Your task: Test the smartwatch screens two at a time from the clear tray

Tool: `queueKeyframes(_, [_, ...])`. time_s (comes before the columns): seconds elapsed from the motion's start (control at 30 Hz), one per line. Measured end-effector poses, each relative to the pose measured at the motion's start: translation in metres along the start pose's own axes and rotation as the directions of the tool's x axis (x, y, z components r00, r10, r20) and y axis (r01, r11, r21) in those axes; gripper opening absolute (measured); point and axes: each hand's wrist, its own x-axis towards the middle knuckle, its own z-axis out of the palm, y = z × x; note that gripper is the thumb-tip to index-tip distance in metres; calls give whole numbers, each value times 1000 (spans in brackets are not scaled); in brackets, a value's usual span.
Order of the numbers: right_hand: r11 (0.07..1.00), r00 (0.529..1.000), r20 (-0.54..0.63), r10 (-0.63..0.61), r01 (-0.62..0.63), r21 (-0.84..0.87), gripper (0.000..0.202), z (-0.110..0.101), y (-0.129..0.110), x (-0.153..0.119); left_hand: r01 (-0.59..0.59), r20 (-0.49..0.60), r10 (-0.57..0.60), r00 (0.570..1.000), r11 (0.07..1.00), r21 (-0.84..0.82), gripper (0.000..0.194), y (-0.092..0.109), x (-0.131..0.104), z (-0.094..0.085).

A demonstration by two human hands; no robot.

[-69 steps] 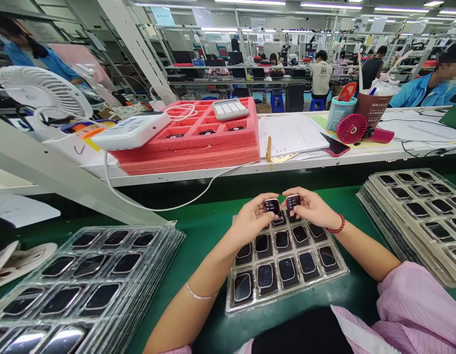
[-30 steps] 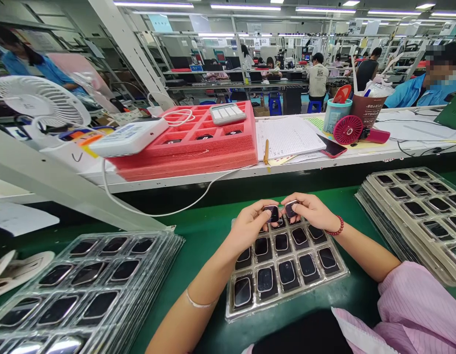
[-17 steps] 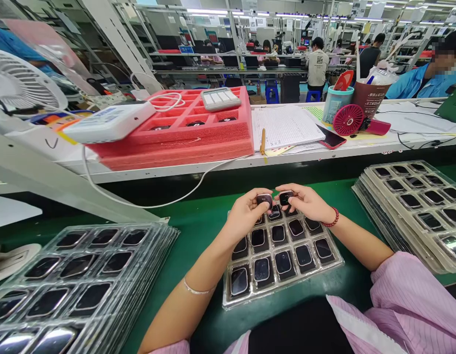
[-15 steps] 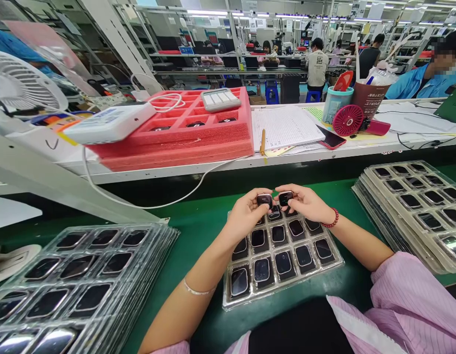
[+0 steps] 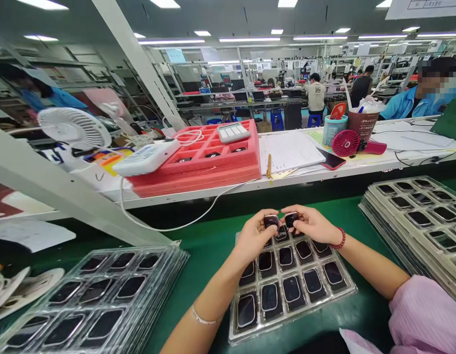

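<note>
My left hand is closed on a dark square watch face with a rounded metallic rim, thumb across its front. Close beside it, my right hand pinches a second watch face of the same kind. Both are held up side by side over the back of a clear plastic tray, their dark screens turned toward me. In the tray's pockets lie several more dark square watch faces. My hands hide part of the tray's back rows.
Stacked trays of watch faces stand at left and right on the green mat. The shelf ahead carries a red foam tray, papers, a phone, cups and a white fan. A white cable hangs down.
The camera view has tilted up and shifted left, so everything appears lower and further right. My hands still hold the two watch faces over the tray, with little change in pose.
</note>
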Motion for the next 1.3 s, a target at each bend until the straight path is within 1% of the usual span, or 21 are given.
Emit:
queueKeyframes(0.1, [1000, 1000, 2, -14, 14, 4, 48, 1, -3, 0, 5, 2, -6, 1000, 1000, 16, 42, 2, -1, 1])
queueKeyframes(0.27, [1000, 1000, -6, -17, 18, 23, 47, 2, -7, 0, 14, 10, -14, 1000, 1000, 11, 44, 3, -2, 1])
queueKeyframes(0.43, [1000, 999, -26, 23, -22, 22, 42, 0, -3, 0, -13, 22, 13, 1000, 1000, -6, 37, -1, 0, 0])
queueKeyframes(0.5, [1000, 1000, -18, 4, -3, 16, 45, -1, -2, 0, -22, 13, 22, 1000, 1000, -7, 39, -2, 0, -1])
queueKeyframes(0.63, [999, 999, -9, -50, 50, -1, 53, -1, -3, 0, -40, 4, 40, 999, 999, -13, 48, -3, 1, 0])
queueKeyframes(0.77, [997, 997, -2, -75, 75, -1, 54, -2, -6, 0, -35, 9, 36, 999, 999, -28, 53, -5, 2, 0])
queueKeyframes(0.83, [998, 998, -9, -60, 60, -8, 51, -3, -7, 0, -36, 2, 36, 999, 999, -25, 51, -5, 2, 0])
queueKeyframes(0.93, [1000, 1000, -17, -8, 8, -17, 45, -3, -8, 0, -22, -3, 22, 1000, 1000, -6, 42, -4, 1, -1])
queueKeyframes(1.0, [1000, 1000, -16, 3, -3, -18, 45, -3, -9, -1, -19, -8, 19, 1000, 1000, 1, 39, -4, 1, -1])
queueKeyframes(1.2, [998, 998, 6, -56, 56, -9, 54, -3, -9, -1, -29, -6, 29, 1000, 1000, 4, 51, -4, 0, -1])
queueKeyframes(1.3, [999, 999, 8, -46, 46, -22, 49, -4, -8, 0, -32, -4, 32, 999, 999, 11, 52, -5, -1, 0])
